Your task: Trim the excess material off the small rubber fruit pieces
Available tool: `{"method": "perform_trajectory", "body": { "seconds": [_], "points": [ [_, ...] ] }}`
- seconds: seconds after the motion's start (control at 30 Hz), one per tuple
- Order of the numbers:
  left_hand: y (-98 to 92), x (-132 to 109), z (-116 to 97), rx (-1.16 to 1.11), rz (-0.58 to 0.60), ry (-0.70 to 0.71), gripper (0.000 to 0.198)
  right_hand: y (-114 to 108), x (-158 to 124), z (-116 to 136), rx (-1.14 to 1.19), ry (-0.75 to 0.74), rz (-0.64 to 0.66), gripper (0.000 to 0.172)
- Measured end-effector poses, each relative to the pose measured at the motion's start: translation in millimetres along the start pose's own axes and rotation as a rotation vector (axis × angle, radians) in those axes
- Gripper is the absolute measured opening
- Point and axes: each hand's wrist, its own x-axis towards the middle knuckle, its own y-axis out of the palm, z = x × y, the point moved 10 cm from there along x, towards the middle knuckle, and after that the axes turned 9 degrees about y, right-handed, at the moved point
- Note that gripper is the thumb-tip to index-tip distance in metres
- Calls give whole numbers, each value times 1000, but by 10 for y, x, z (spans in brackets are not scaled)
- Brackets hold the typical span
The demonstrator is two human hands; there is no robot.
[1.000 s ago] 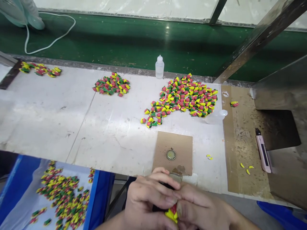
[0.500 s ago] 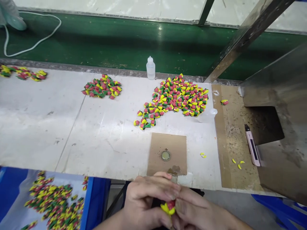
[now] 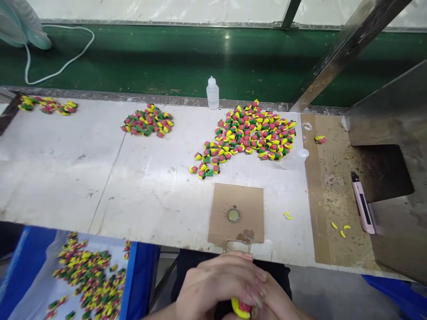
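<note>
- Step in hand, by my judgement: close handwork on one small red-and-yellow piece [image 3: 240, 308], worked between both hands in front of the person, below the near edge of the desk [image 3: 66, 178].
- The left hand [image 3: 213, 284] curls over the piece from above and grips it; the right hand [image 3: 276, 295], partly covered by the left fingers, appears to close on it from the other side. Neither looks released; what the hidden fingertips do, I cannot tell.
- The next move seems to call for a secure pinch and fine fingertip control, as the piece is small and mostly covered.
- Small red, yellow and green pieces lie in three groups on the desk: left [image 3: 48, 106], middle [image 3: 148, 121] and right [image 3: 256, 133], the right one largest. They overlap too much for a sure count.
- One loose piece [image 3: 320, 140] lies on the cardboard strip [image 3: 320, 191].
- Yellow slivers: five; two [image 3: 289, 218] on the white surface, three [image 3: 342, 233] on the strip.
- One each: upright bottle [image 3: 212, 94], pink cutter-like tool [image 3: 363, 204], cardboard square [image 3: 251, 206] bearing one round beaded-rim disc [image 3: 233, 215].
- One blue bin [image 3: 142, 275], holding many more pieces, uncountable.
</note>
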Motion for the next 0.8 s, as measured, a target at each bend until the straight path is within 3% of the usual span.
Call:
{"method": "perform_trajectory", "body": {
  "seconds": [0.1,0.2,0.27,0.37,0.43,0.5,0.63,0.8],
  "points": [
    [4,-46,76,-4,-79,9,29,-199,-68,110,129,13,-46,65],
    [-26,-18,142,-43,-120,-4,29,-479,-157,233,409,67,-114,60],
    [-57,27,183,-53,-117,-42,28,-462,-183,235,692,143,-28,56],
    [-89,89,192,-39,-76,-64,32,-217,-200,241,1022,241,240,57],
    [-104,110,165,-28,-55,-34,41,-162,-190,225,1085,249,295,61],
    [-117,108,155,-25,-54,-13,49,-183,-163,197,1097,240,269,65],
    [-113,78,169,-38,-39,-18,46,-181,-151,238,1114,223,290,65],
    [-50,82,30,34,142,33,48,-164,-173,228,1077,185,304,58]
  ]
}}
